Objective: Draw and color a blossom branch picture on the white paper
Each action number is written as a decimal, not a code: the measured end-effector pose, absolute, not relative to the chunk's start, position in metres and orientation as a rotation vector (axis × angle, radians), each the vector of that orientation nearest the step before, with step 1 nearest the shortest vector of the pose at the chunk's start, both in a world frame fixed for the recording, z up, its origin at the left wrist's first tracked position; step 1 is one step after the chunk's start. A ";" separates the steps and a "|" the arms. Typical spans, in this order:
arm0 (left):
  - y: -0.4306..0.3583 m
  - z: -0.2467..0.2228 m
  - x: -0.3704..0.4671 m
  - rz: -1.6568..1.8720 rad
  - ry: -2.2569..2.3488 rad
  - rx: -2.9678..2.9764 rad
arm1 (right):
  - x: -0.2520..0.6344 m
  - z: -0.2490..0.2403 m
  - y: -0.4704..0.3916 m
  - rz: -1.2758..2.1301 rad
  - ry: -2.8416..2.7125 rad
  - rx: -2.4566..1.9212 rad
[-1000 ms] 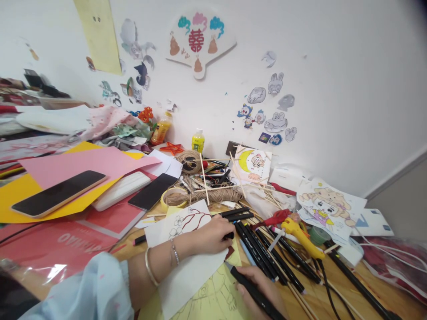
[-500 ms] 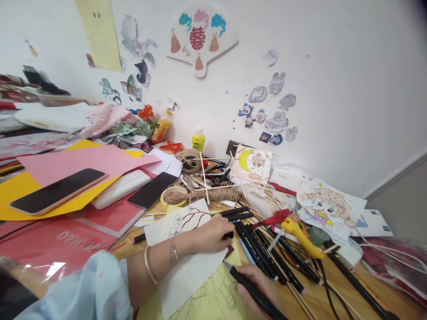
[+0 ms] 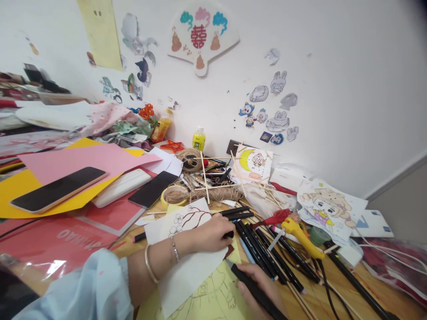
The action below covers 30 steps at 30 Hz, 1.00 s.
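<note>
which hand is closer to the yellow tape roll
Left. The left hand rests on the white paper, just right of and nearer the viewer than the yellow tape roll; the right hand, holding a black pen, is farther off both ways.

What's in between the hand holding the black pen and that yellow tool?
Some black markers lie on the table between the right hand and the yellow tool; the head view shows it.

The drawing (image 3: 183,280) lies left of the markers (image 3: 255,249), before the twine (image 3: 222,194).
</note>
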<state>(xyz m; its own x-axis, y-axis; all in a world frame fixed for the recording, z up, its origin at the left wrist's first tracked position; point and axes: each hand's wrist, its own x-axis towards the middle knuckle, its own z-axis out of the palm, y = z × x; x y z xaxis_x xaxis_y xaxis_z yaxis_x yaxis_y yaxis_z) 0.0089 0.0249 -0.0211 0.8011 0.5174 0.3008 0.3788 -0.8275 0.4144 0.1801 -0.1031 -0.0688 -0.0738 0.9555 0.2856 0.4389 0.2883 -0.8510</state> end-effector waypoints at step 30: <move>0.024 -0.016 0.009 0.558 0.672 2.650 | 0.179 -0.062 -0.106 0.732 -1.652 -1.311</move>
<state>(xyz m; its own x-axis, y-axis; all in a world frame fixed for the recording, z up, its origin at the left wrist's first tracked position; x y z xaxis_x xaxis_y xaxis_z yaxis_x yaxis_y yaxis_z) 0.0090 0.0237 -0.0164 0.8102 0.5120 0.2854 0.3744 -0.8267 0.4200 0.1788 -0.1056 -0.0620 -0.0581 0.9602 0.2731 0.4426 0.2699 -0.8551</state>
